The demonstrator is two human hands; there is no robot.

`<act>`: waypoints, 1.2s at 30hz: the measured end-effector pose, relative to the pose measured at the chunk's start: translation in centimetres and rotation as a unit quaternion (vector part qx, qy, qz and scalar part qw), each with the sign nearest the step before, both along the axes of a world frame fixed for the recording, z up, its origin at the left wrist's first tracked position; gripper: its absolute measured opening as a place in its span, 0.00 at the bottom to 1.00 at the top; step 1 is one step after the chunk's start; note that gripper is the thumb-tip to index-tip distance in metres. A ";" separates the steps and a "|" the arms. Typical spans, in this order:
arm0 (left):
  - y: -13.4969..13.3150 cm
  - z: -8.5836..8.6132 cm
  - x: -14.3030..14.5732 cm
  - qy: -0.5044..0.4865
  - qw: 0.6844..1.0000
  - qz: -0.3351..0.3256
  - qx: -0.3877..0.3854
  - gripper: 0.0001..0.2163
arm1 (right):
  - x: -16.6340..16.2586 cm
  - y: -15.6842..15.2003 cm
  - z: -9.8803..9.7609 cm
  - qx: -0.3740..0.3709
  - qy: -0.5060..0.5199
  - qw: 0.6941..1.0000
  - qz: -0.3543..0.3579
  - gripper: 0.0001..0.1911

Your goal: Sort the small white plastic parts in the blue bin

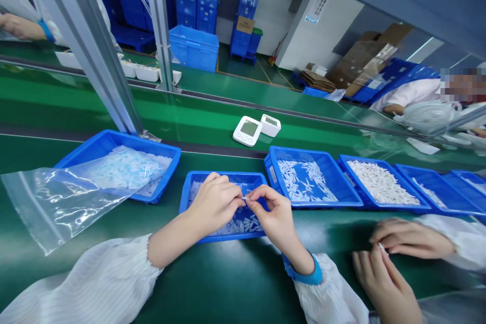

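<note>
My left hand point(218, 202) and my right hand point(271, 212) meet above a blue tray point(224, 237) that holds small clear and white plastic pieces. Between the fingertips of both hands is a small white plastic piece point(245, 198), pinched from each side. Its exact kind is too small to make out. To the left, a clear zip bag point(72, 202) with pale blue pieces lies across another blue tray point(110, 136). A blue tray with white tube-like pieces point(304, 182) stands just right of my hands.
Further right are more blue trays, one full of white pieces point(383, 182). A co-worker's hands point(398, 258) pinch a small white piece at the right. Two white devices with screens point(247, 130) sit on the green conveyor point(197, 121). A metal post point(87, 45) rises at the left.
</note>
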State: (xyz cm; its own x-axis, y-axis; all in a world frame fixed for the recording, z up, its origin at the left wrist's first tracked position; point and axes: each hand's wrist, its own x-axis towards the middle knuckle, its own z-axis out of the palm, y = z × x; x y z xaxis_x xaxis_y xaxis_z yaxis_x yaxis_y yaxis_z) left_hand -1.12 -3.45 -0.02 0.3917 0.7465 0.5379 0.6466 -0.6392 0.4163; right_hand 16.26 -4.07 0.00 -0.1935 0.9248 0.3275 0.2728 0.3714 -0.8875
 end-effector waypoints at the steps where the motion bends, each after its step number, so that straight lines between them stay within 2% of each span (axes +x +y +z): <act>1: 0.0 0.0 0.0 -0.005 1.000 0.000 0.006 0.05 | 0.0 0.0 -0.1 -0.009 0.009 1.000 0.002 0.08; 4: 0.1 -0.1 0.0 -0.015 1.000 -0.001 0.020 0.06 | -0.1 0.1 -0.2 -0.016 0.026 1.000 0.006 0.10; 7: 0.2 -0.5 0.0 -0.029 0.999 -0.020 0.028 0.07 | -0.1 0.0 -0.2 0.010 0.014 1.000 0.004 0.13; 9: 0.2 -0.8 0.0 -0.039 0.997 -0.049 0.041 0.07 | -0.3 -0.3 -0.1 0.069 -0.015 0.997 -0.003 0.14; 11: 0.3 -1.0 0.1 -0.048 0.994 -0.073 0.068 0.09 | -0.5 -0.6 -0.2 0.166 -0.059 0.984 -0.016 0.15; 14: 0.2 -1.2 0.2 -0.070 0.990 -0.077 0.098 0.11 | -0.8 -1.2 -0.6 0.315 -0.125 0.940 -0.041 0.16; 18: 0.2 -1.0 0.3 -0.096 0.988 -0.081 0.095 0.11 | -1.2 -1.8 -1.2 0.400 -0.201 0.892 -0.068 0.15; 22: 0.1 -0.8 0.3 -0.104 0.986 -0.084 0.101 0.11 | -1.4 -2.3 -0.8 0.437 -0.241 0.864 -0.067 0.14; 25: 0.1 -0.7 0.2 -0.096 0.985 -0.091 0.106 0.12 | -1.4 -2.4 -0.4 0.445 -0.252 0.858 -0.045 0.14; 28: 0.2 -0.5 0.2 -0.089 0.984 -0.103 0.113 0.12 | -1.3 -2.3 -0.6 0.415 -0.237 0.878 -0.037 0.15; 36: 0.1 -0.1 0.2 -0.063 0.979 -0.125 0.147 0.13 | -1.6 -2.0 -1.1 0.339 -0.134 0.929 -0.070 0.16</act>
State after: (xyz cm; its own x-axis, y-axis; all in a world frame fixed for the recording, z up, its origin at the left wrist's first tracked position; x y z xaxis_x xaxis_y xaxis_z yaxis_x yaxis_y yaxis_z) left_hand -0.88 -3.39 -0.16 0.4589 0.4415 0.7710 0.4091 -0.8753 0.2577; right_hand 14.62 -6.07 -1.09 -0.2452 0.5465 0.8008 0.5381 0.7638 -0.3565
